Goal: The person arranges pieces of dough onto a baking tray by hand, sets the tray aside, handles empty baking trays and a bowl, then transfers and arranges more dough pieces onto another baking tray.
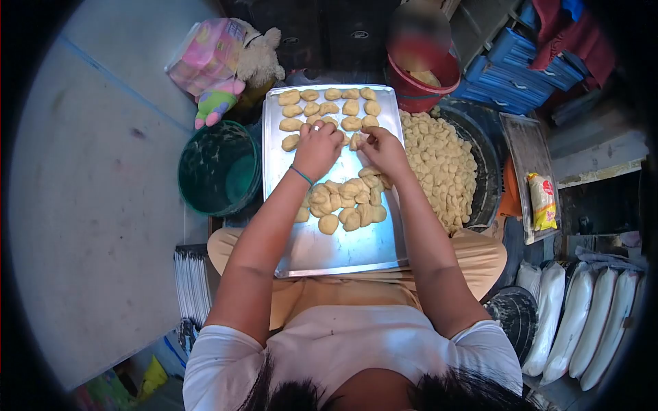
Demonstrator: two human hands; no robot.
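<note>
On my feed, a metal tray [329, 257] carries rows of dough pieces [350, 107] far, with a loose dough heap [349, 195] nearer.

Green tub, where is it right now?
In the head view, the green tub is on the left, close beside the metal tray and just below the pink-and-green toy.

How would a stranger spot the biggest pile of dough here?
Find the big metal tray in the middle. Beyond its right edge sits a wide dark tub holding the dough heap. Unlike the tray's neat rows and small cluster, this is one great jumble.
</note>
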